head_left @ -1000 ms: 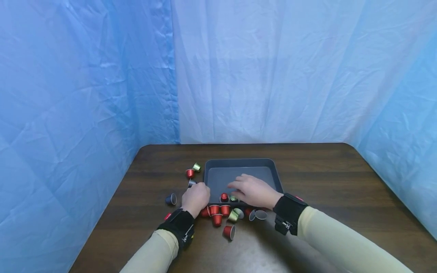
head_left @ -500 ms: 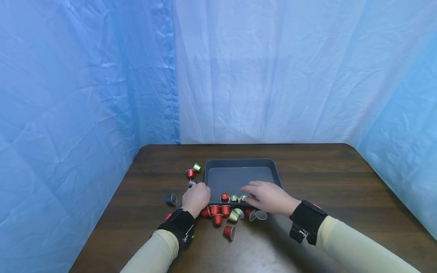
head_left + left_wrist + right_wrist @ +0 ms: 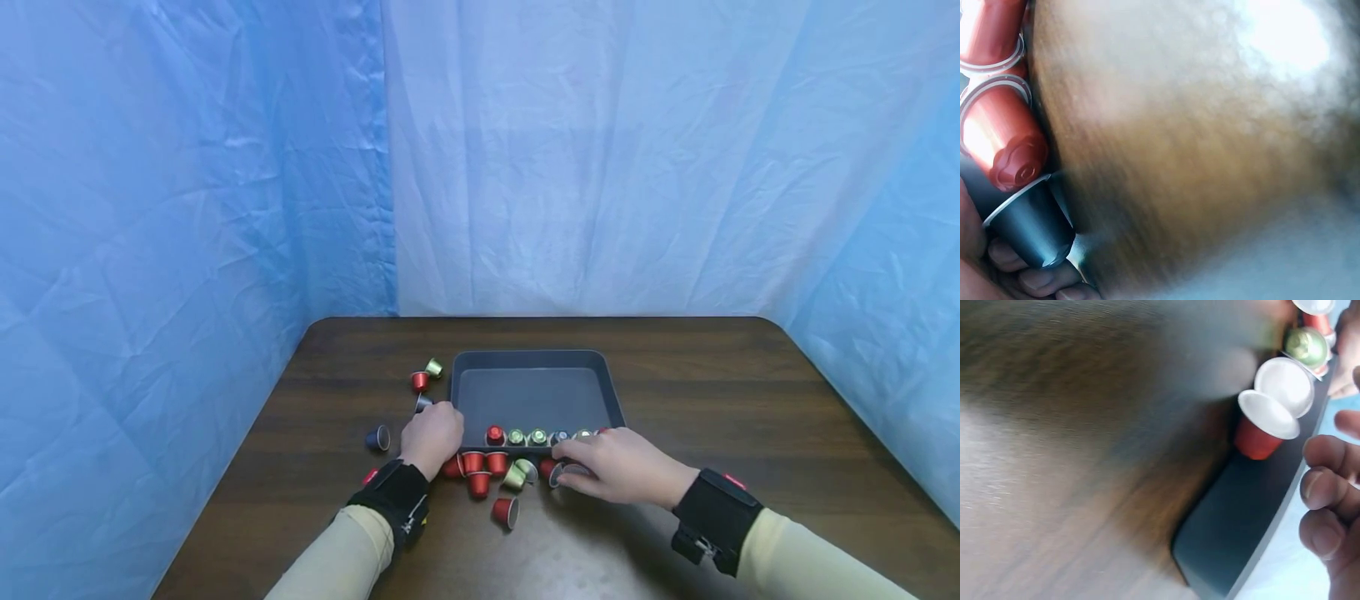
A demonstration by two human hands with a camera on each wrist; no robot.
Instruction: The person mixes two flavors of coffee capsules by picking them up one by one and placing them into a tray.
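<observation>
In the head view my left hand (image 3: 432, 437) is at the front left corner of the dark baking tray (image 3: 532, 360). Its fingers curl against a dark coffee capsule (image 3: 1035, 222), seen in the left wrist view. My right hand (image 3: 622, 468), fingers loosely bent and holding nothing, hovers at the tray's front right edge. Inside the tray a row of capsules lines the front wall, among them a red capsule (image 3: 495, 435), a green capsule (image 3: 537, 437) and a dark blue capsule (image 3: 559, 437). The right hand partly hides the row's right end.
Loose capsules lie in front of the tray, such as a red one (image 3: 505, 512) and a green one (image 3: 513, 477). Left of it are a dark blue capsule (image 3: 378, 438), a red capsule (image 3: 420, 381) and a green capsule (image 3: 434, 367). Blue curtains (image 3: 600, 167) surround the wooden table (image 3: 697, 375).
My right hand has moved right and toward me, off the tray's middle to its front edge, uncovering more capsules in the row. The left hand stays in place.
</observation>
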